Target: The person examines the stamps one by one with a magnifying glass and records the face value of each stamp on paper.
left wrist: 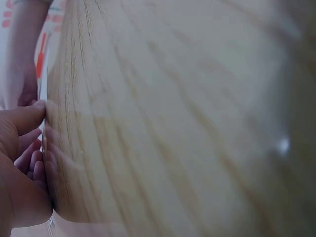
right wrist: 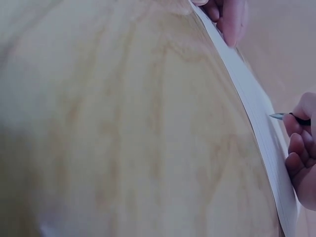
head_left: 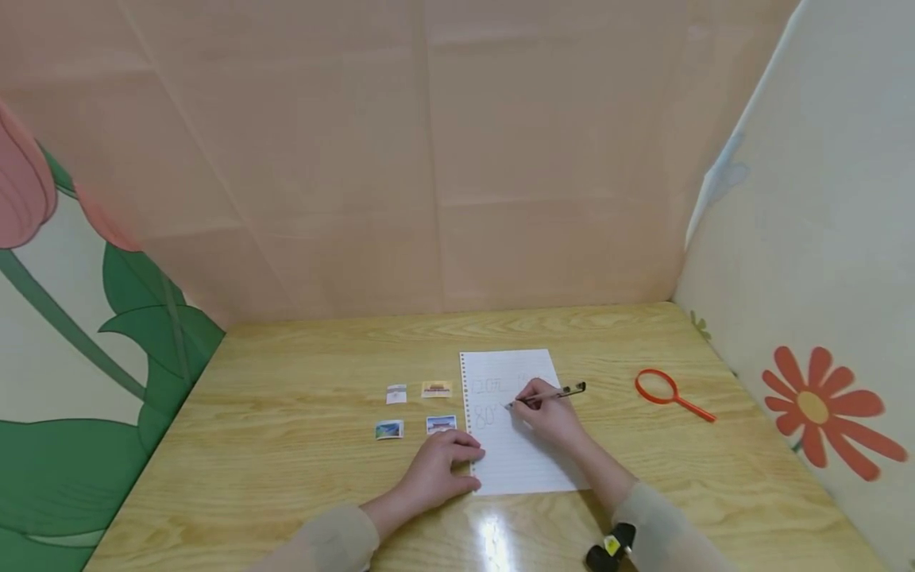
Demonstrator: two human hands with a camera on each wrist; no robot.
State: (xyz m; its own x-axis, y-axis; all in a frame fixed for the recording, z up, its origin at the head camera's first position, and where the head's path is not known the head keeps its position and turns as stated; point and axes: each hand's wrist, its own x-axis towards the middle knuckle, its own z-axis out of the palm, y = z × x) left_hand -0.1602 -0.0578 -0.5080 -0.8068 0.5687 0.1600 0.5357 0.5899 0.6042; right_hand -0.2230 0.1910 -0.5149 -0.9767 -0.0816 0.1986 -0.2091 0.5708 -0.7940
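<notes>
Right hand (head_left: 549,415), fingers pinching the pen (head_left: 566,392) over the loose-leaf sheet (head_left: 525,469); left hand (head_left: 442,467), fingers relaxed at the sheet's left edge: too light, and strokes could drag it askew!

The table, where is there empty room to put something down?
Bare wood lies left of the four little cards, behind the paper, and between the right sleeve and the red magnifying glass. It's crowded at the paper: the left hand touches its left edge and the right hand holds a pen.

Peach backdrop (head_left: 343,159), floral wall (head_left: 812,407), wood-grain table (head_left: 272,429)
</notes>
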